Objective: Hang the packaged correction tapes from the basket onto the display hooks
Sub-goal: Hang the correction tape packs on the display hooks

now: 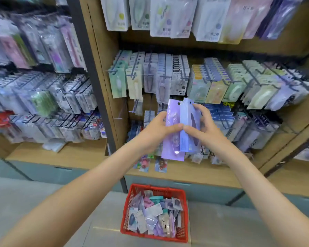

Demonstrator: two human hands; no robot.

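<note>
Bright, even shop light, faint shadows. Pastel hanging card packets (34, 43) at upper left smear with blur; the brown wooden shelf post (103, 56) leans from wide-angle distortion. A glare spot marks the glossy purple plastic packets (170, 139) at centre

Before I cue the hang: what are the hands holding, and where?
Left hand pinches the lilac pack at mid-height, thumb on its front; right hand pinches the blue-violet pack likewise.

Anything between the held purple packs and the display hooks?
Nothing visible. The left hand and right hand hold the purple packs in open air before the display hooks, though many hooks already carry hung packs.
</note>
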